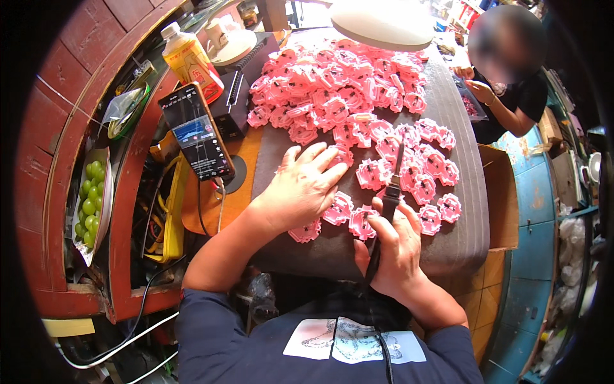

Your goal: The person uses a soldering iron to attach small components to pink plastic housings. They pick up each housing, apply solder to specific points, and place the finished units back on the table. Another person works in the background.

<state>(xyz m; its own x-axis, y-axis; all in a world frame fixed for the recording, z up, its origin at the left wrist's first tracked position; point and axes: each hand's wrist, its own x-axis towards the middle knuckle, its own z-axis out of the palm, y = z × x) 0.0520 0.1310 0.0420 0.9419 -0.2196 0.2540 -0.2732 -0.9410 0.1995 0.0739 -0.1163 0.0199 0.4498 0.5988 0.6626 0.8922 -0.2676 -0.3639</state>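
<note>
My right hand (398, 249) is closed around what looks like a soldering iron (391, 195), with a black handle and a thin tip pointing away from me. Its black cord runs down past my shirt. The tip is over small pink flat pieces (422, 189) with scalloped edges and dark centres. Fingers stretched out, my left hand (304, 182) rests on the grey mat (470, 211), its fingertips on a pink piece (342, 155). More pieces lie between and around my hands, some partly hidden under the left one.
A large heap of pink pieces (339, 77) fills the far part of the mat under a white lamp (382, 25). To the left are a propped phone (196, 131), a drink bottle (190, 61) and green grapes (93, 198). Another person (511, 96) works at the far right beside a tub.
</note>
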